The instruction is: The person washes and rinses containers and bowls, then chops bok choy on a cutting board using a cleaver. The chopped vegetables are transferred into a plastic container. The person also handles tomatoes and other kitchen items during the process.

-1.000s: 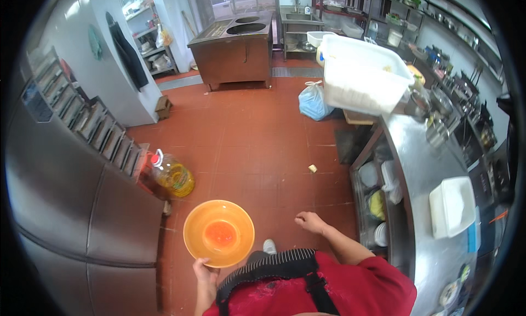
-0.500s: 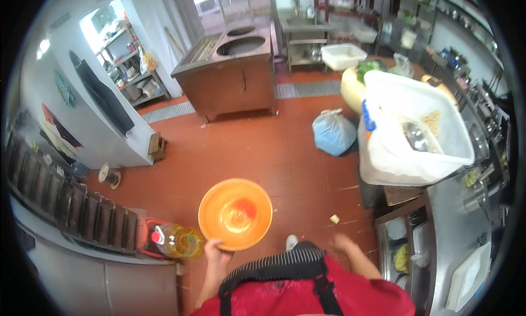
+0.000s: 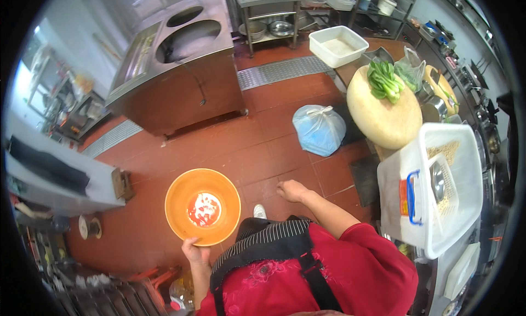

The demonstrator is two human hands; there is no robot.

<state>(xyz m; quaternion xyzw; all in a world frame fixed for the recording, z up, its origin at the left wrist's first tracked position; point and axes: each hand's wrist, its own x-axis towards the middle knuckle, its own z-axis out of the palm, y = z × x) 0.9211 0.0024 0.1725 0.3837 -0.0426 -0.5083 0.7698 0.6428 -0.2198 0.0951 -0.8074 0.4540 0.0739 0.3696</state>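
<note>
An orange plastic basin (image 3: 226, 206) is held out over the floor at my left side. My left hand (image 3: 196, 251) grips its near rim, thumb on the rim and fingers under it. Red and bright white patches (image 3: 204, 209) mark the basin's bottom; whether they are a print, glare or contents I cannot make out. My right hand (image 3: 292, 191) hangs in front of my body, its fingers loosely curled, nothing showing in it. The basin is apart from that hand.
A tied blue-white bag (image 3: 319, 131) sits on the tiled floor. At right, a white tub (image 3: 406, 206) holds a basket, and a round chopping block (image 3: 378, 118) carries green leafy vegetables (image 3: 386, 81). A steel stove (image 3: 181, 91) stands ahead left; an oil jug (image 3: 181, 291) is at lower left.
My view has swung toward the right and forward, with the stove and chopping block nearer. The basin stays in my left hand. My right hand has swung forward.
</note>
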